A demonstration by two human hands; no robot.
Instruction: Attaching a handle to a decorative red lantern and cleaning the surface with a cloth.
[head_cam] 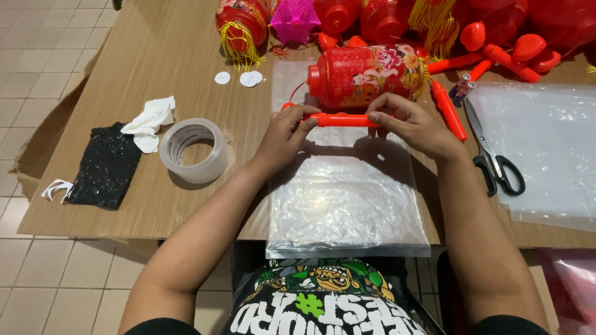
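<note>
Both my hands hold a red plastic handle stick (343,120) level above a clear plastic bag (347,198) lying on the wooden table (155,68). My left hand (285,133) grips the stick's left end and my right hand (410,121) grips its right end. Just behind the stick lies a red cylindrical lantern (366,74) on its side, printed with flowers and a figure. A thin red cord runs from the lantern's left end toward the stick.
A roll of clear tape (194,150), white crumpled paper (151,121) and a black glittery sheet (105,166) sit at the left. Black-handled scissors (493,158) and more plastic bags (546,149) lie at the right. Several red lanterns, a pink one (293,20) and loose red sticks (448,110) crowd the far edge.
</note>
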